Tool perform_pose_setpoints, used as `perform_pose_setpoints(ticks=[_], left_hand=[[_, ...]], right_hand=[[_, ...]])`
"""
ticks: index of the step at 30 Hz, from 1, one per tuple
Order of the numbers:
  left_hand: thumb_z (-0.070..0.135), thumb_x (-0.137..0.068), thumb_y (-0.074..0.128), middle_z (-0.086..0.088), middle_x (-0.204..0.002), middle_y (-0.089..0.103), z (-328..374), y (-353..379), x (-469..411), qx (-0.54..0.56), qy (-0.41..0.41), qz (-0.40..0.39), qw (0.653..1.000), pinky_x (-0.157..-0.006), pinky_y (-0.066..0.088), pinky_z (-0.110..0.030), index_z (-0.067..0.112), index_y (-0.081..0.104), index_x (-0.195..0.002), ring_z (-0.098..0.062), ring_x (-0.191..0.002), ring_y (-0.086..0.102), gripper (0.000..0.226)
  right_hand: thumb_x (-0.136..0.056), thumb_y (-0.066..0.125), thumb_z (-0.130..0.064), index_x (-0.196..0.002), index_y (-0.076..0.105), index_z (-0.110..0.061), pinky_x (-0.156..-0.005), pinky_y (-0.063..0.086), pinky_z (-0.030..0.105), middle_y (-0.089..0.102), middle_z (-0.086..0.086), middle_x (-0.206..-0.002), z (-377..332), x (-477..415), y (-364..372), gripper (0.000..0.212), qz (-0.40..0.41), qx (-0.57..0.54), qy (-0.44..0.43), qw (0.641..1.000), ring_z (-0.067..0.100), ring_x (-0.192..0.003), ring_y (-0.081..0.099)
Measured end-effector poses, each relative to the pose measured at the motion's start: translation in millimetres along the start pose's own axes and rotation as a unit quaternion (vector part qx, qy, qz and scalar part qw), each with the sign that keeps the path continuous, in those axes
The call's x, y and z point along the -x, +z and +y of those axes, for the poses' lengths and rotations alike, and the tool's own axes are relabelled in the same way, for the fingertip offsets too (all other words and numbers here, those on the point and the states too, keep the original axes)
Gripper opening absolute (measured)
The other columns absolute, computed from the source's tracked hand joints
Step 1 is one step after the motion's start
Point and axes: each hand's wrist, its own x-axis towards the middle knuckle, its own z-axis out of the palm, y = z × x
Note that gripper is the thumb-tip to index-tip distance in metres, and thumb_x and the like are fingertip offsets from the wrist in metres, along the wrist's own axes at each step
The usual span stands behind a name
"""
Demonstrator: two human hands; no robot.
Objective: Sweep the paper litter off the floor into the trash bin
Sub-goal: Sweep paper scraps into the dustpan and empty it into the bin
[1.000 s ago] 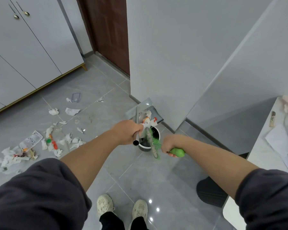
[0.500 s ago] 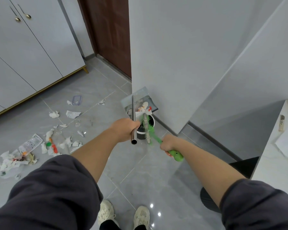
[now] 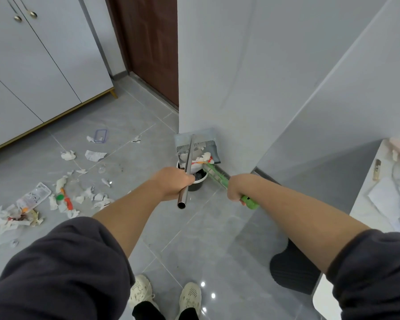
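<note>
Far left on the floor: the remaining paper litter (image 3: 62, 199) is scattered across the tiles, well apart from the bin, with a printed plastic packet (image 3: 34, 196) among it; its print is too small to read. No brand or legible writing anywhere in view.

Centre: your left hand (image 3: 172, 183) is wrapped fully closed around the steel handle (image 3: 187, 172) of the dustpan (image 3: 198, 146). The handle's long axis runs away from you and slightly right, up to the pan, which is tilted over the trash bin (image 3: 198, 181). White paper and red-orange scraps sit at the pan's lip, just above the bin's rim.

Right: your right hand (image 3: 237, 189) is fisted tight on the green broom handle (image 3: 248, 202); the shaft points up-left toward the pan's load.

Judgement: the bin lies directly ahead of both grips, the left hand nearer. Emptying turns on the pan's lip staying over the rim.
</note>
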Motion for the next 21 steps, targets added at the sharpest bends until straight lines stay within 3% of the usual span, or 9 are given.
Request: perform_pose_setpoints(ticks=[3, 7, 12, 16, 21], left_hand=[[0.012, -0.091, 0.046, -0.015, -0.096, 0.062, 1.6, -6.6, 1.7, -0.006, -0.007, 0.008, 1.0, -0.064, 0.032, -0.033, 0.009, 0.054, -0.107, -0.036, -0.088, 0.06, 0.018], [0.011, -0.091, 0.045, -0.012, -0.085, 0.054, -1.3, -5.2, 9.7, 0.007, -0.01, 0.009, 1.0, -0.063, 0.033, -0.034, 0.008, 0.055, -0.106, -0.032, -0.076, 0.051, 0.018], [0.013, -0.088, 0.047, -0.016, -0.094, 0.063, 3.2, 15.1, 18.8, 0.023, 0.006, -0.008, 1.0, -0.062, 0.036, -0.034, 0.012, 0.053, -0.1, -0.034, -0.08, 0.057, 0.014], [0.013, -0.09, 0.046, -0.014, -0.097, 0.063, 8.6, 19.9, 18.8, 0.006, 0.021, -0.009, 1.0, -0.063, 0.032, -0.033, 0.011, 0.054, -0.104, -0.034, -0.082, 0.057, 0.016], [0.015, -0.093, 0.044, -0.015, -0.101, 0.063, -2.7, 15.5, 13.3, -0.016, 0.025, 0.021, 0.999, -0.069, 0.046, -0.039, 0.01, 0.052, -0.112, -0.036, -0.091, 0.062, 0.021]], right_hand=[[-0.096, 0.038, -0.005, -0.127, 0.056, 0.002, -0.097, 0.044, 0.032, 0.057, 0.013, -0.132, -0.4, 11.5, 0.0, 0.036, 0.007, 0.019, -0.005, 1.0, 0.026, -0.115, 0.058], [-0.095, 0.038, -0.005, -0.126, 0.057, 0.0, -0.096, 0.044, 0.032, 0.057, 0.014, -0.132, -3.3, 12.0, 4.4, 0.036, -0.003, 0.034, -0.005, 0.999, 0.023, -0.098, 0.055], [-0.096, 0.041, -0.007, -0.134, 0.049, 0.002, -0.098, 0.043, 0.034, 0.055, 0.015, -0.134, -9.7, 4.2, 13.1, 0.04, -0.023, 0.048, -0.011, 0.999, 0.028, -0.119, 0.056], [-0.095, 0.041, -0.007, -0.136, 0.048, 0.0, -0.087, 0.043, 0.032, 0.057, 0.015, -0.131, -11.1, 2.0, 13.9, 0.042, -0.035, 0.054, -0.012, 0.998, 0.024, -0.095, 0.052], [-0.096, 0.04, -0.006, -0.131, 0.052, 0.003, -0.084, 0.042, 0.031, 0.057, 0.015, -0.131, -8.8, 5.1, 6.9, 0.038, -0.022, 0.061, -0.008, 0.998, 0.022, -0.09, 0.049]])
